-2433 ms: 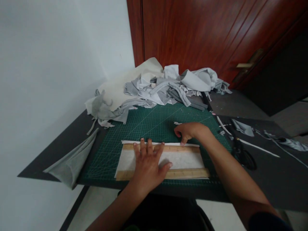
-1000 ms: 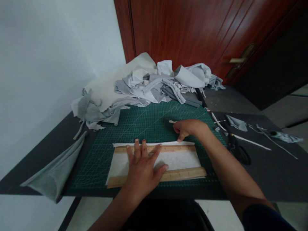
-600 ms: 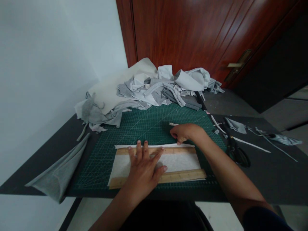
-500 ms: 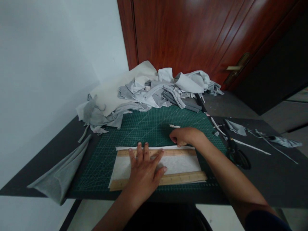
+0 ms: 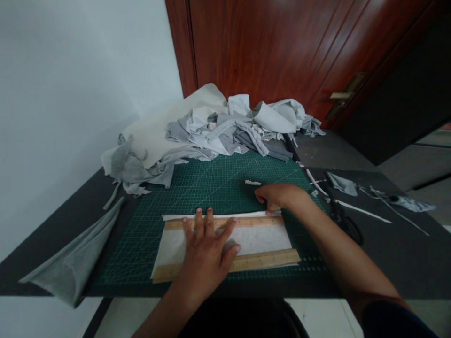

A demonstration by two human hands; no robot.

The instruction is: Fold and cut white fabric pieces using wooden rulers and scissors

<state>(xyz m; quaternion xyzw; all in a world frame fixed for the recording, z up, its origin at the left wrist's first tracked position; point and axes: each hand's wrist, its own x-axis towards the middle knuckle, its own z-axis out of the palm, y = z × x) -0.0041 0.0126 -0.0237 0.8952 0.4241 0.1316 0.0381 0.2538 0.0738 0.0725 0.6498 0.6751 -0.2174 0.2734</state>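
Observation:
A pale piece of cloth (image 5: 262, 239) lies flat near the front of the green cutting mat (image 5: 218, 183), its far edge turned up as a narrow white fold (image 5: 243, 215). Two wooden rulers lie across it: the far ruler (image 5: 255, 221) beside the fold, the near ruler (image 5: 268, 259) along the front edge. My left hand (image 5: 206, 253) is spread over the cloth, fingertips on and just past the far ruler. At the fold's right end, my right hand (image 5: 278, 195) has its fingers curled in, the thumb touching the fold. I see nothing inside those fingers.
Grey and white cloth scraps (image 5: 225, 131) are heaped at the back. A folded grey cloth (image 5: 77, 258) hangs over the front left edge. Black-handled scissors (image 5: 347, 225) and thin strips (image 5: 364, 211) lie at right. A small white scrap (image 5: 252, 182) is beyond my right hand.
My right hand has shifted slightly to the right along the fold, and its index finger and thumb stand more apart. My left hand keeps its place on the cloth. The view has shifted slightly.

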